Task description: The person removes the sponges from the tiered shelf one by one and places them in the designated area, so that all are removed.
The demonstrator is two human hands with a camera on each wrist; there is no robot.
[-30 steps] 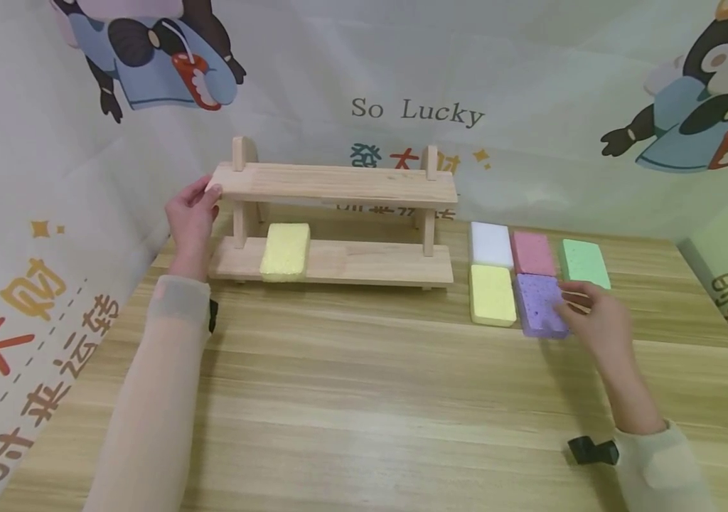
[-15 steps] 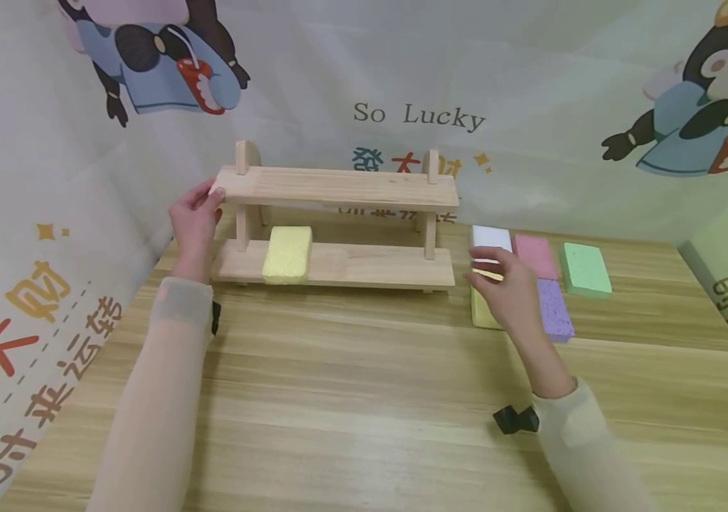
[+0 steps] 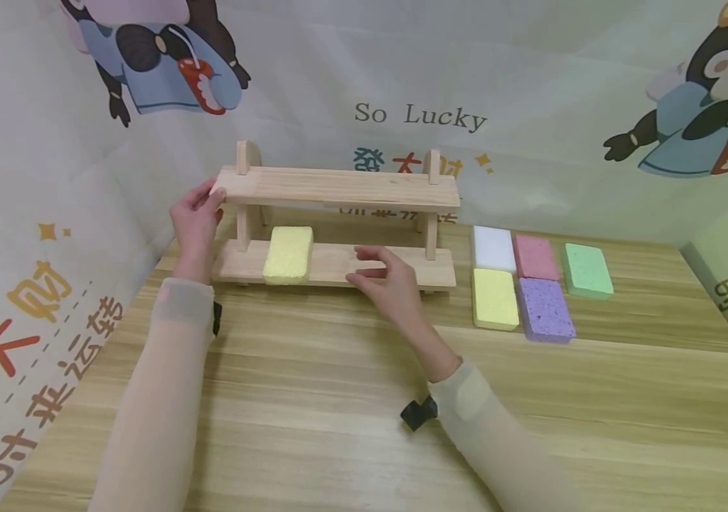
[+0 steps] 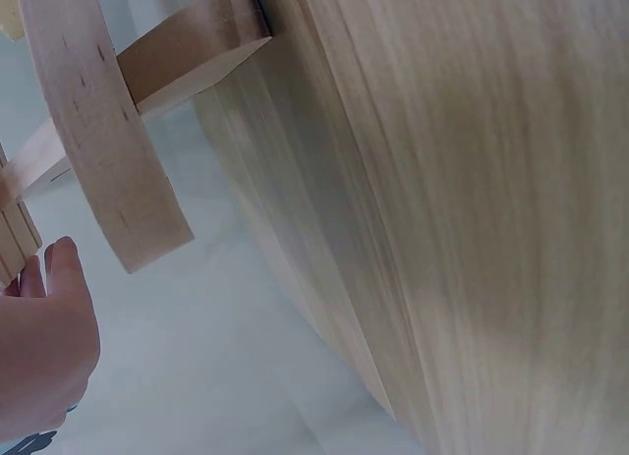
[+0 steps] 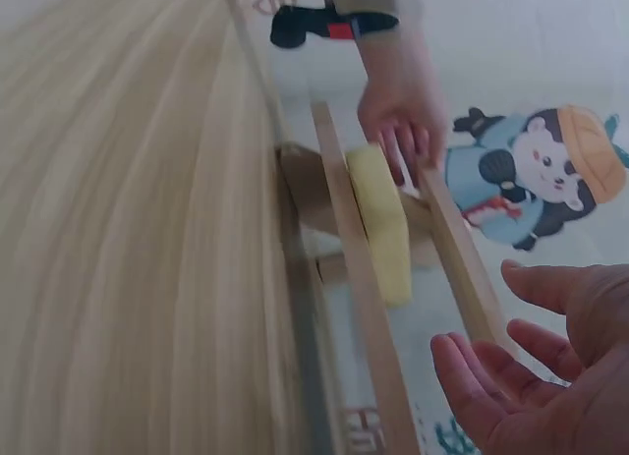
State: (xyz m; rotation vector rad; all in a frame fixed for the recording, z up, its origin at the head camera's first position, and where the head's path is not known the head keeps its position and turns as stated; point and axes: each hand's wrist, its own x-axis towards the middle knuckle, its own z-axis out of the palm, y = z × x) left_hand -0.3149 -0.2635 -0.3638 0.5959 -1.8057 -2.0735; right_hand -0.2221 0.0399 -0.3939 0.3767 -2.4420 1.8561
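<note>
My left hand pinches the left end of the upper board of a two-tier wooden shelf, thumb on its top. In the left wrist view, that hand is at the left edge, at the end of the board. A yellow sponge lies toward the left on the lower board, jutting a little over the front edge. My right hand is in front of the right half of the lower board, thumb and fingers apart with nothing between them. The right wrist view has this hand at lower right, beside the shelf.
Right of the shelf, a white sponge, a pink sponge, a second yellow sponge and a purple sponge lie close together. A green sponge lies slightly apart. A printed cloth hangs behind the wooden table.
My right hand has swept left from the purple sponge, past the second yellow one, to the lower board. The left hand keeps its hold, and the sponges have stayed in place.
</note>
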